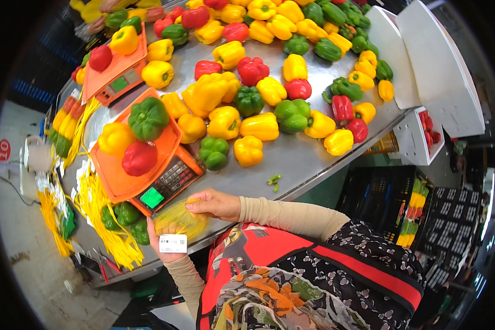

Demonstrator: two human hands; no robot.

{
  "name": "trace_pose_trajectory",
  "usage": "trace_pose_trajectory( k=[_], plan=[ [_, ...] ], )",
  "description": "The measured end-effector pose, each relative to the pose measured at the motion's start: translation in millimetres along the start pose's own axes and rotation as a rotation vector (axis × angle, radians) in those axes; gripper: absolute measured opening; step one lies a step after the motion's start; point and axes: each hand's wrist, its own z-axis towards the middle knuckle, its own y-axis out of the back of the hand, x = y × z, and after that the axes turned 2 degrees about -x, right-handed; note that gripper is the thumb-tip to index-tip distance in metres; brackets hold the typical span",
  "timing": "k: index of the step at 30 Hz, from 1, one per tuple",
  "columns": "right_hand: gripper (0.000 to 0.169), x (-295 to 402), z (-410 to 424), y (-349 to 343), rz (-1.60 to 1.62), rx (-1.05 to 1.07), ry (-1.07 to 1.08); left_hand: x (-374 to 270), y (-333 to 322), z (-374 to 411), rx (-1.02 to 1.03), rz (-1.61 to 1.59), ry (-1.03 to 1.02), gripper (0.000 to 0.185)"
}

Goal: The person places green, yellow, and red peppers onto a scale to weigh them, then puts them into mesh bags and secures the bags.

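A yellow mesh bag (180, 220) is stretched between my two hands above the table's near edge. My right hand (218, 204) pinches its upper end between thumb and fingers. At the other end is my left hand (153, 240), its fingers partly hidden by the mesh. Against the left palm lies a white printed label (173, 243). Just beyond my hands stands an orange digital scale (119, 181) with a lit green display. On its pan rest a green bell pepper (148, 118), a yellow one (116, 139) and a red one (139, 158).
Many loose bell peppers (259, 126) cover the metal table (247, 181). A second orange scale (119, 82) holds peppers farther back. Bundled yellow mesh bags (107, 231) lie at left, near red-handled scissors (107, 266). Another person's hands (97, 24) show at top left. Black crates (379, 198) stand at right.
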Motion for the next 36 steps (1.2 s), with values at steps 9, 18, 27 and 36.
trace_pose_trajectory(
  k=[9,18,27,36],
  plan=[
    [0.028,12,-38,51,-0.182,-0.165,0.219,31,-12,41,0.116,0.192,-0.023,0.013],
    [0.029,23,-51,71,-0.573,-0.177,0.217,51,-38,46,-0.093,0.253,-0.305,0.017],
    [0.023,119,-46,121,-1.323,-0.517,0.642,49,-10,37,0.010,0.444,-0.159,0.022],
    [0.070,202,-32,183,-2.230,-0.702,0.148,78,-48,37,0.062,0.490,-0.008,0.021]
  ],
)
